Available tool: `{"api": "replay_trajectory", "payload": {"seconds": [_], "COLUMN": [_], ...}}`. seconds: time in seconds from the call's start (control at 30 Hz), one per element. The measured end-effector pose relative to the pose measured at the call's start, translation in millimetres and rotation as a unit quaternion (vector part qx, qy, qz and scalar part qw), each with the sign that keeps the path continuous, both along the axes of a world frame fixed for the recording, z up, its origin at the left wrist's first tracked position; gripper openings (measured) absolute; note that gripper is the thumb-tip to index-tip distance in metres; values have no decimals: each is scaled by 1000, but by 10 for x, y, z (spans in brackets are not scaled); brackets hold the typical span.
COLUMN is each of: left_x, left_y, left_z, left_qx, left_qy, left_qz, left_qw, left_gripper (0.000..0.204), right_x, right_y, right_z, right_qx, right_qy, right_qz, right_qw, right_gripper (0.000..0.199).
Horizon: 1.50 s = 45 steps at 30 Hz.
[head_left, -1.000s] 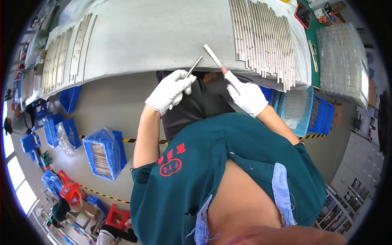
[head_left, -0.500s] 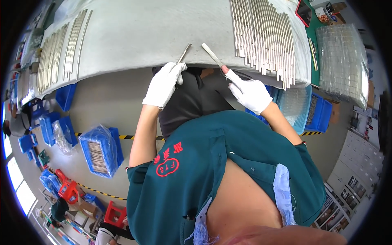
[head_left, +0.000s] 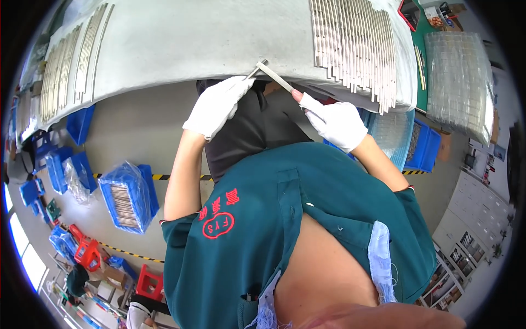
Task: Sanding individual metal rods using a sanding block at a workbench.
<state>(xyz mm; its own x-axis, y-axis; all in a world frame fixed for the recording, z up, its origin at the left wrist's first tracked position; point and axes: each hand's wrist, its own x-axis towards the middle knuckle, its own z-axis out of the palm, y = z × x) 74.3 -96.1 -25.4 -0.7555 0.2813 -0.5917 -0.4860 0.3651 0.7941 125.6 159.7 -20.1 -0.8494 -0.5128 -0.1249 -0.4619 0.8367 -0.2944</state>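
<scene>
My left hand (head_left: 219, 107), in a white glove, is closed around a thin metal rod (head_left: 253, 72) at the table's near edge. Only the rod's far end shows beyond the fingers. My right hand (head_left: 338, 127), also gloved but with one bare fingertip, grips a flat, pale file-like strip (head_left: 278, 78). The strip's far end meets or overlaps the rod's tip; whether they touch is hard to see. Many slim metal rods (head_left: 356, 55) lie side by side on the right of the grey-covered table (head_left: 192, 44). Smaller groups of rods (head_left: 60, 71) lie at the left.
Clear plastic trays (head_left: 459, 82) are stacked at the far right, beside a green surface (head_left: 423, 97). Below the table's right side are a light-blue basket (head_left: 392, 131) and a blue bin (head_left: 424, 148). A bagged blue crate of rods (head_left: 127, 200) stands on the floor at left.
The strip in my right hand and the rod in my left hand have come together, their tips now crossing. The view has shifted slightly.
</scene>
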Motion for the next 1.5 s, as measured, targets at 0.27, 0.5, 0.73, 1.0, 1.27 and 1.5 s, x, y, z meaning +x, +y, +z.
{"api": "replay_trajectory", "payload": {"seconds": [0.27, 0.5, 0.73, 1.0, 1.27, 1.5], "left_x": [90, 56, 57, 26, 14, -13], "left_y": [-134, -130, -146, -159, -39, 1], "left_z": [-444, -408, -442, -486, -87, 11], "left_qx": [-151, -207, -192, -171, -86, 37], "left_qy": [425, 508, 549, 540, 172, -16], "left_qz": [-192, -225, -220, -213, -126, -2], "left_qw": [872, 805, 783, 796, 973, 999], "left_gripper": [32, 31, 43, 42, 25, 29], "right_x": [-167, -173, 49, -35, -235, -4], "right_y": [-246, -207, -67, -158, -187, -78], "right_z": [-103, -178, -240, -347, -420, -237], "right_qx": [-2, -25, -14, -14, -36, -44], "right_qy": [95, 144, 121, 144, 223, 141], "right_qz": [3, 3, -22, -8, -3, -32], "right_qw": [996, 989, 992, 990, 974, 988], "right_gripper": [49, 51, 47, 54, 49, 53]}}
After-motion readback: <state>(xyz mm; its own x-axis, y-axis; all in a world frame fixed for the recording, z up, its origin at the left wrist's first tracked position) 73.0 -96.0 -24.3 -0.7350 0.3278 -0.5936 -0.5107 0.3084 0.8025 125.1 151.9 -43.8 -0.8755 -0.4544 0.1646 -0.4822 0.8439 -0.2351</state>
